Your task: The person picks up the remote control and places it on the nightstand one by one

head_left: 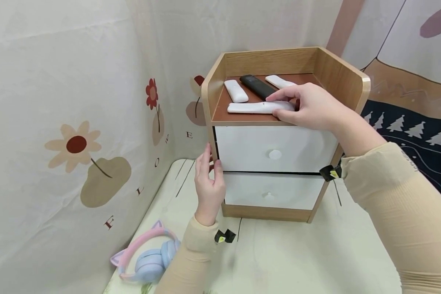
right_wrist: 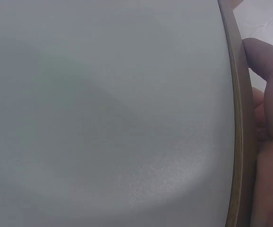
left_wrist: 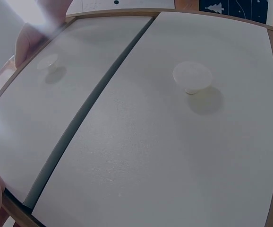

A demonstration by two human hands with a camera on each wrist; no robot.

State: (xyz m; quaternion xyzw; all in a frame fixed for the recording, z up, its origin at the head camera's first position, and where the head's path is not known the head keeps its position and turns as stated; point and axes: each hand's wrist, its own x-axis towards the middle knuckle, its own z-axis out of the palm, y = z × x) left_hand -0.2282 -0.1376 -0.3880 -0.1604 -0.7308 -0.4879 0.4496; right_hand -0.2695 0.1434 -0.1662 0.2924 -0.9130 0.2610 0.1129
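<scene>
My right hand (head_left: 314, 107) pinches the right end of a long white remote control (head_left: 250, 108) lying along the front edge of the top of a small wooden cabinet (head_left: 270, 211). Its thumb is in front and its fingers behind. In the right wrist view the right hand (right_wrist: 272, 99) shows beyond the wooden edge. My left hand (head_left: 209, 188), fingers extended, touches the cabinet's left side; only a bit of it shows in the left wrist view. Behind the long remote lie a black remote control (head_left: 256, 86), a shorter white one (head_left: 236, 90) and another white one (head_left: 279, 81), partly hidden.
Two white drawers, the upper drawer (head_left: 250, 147) and lower drawer (head_left: 246, 190), have round knobs. Raised boards edge the cabinet top on three sides. Pink and blue cat-ear headphones (head_left: 150, 263) lie at the front left on the pale tabletop (head_left: 279, 261). Patterned cloth (head_left: 70, 61) hangs behind.
</scene>
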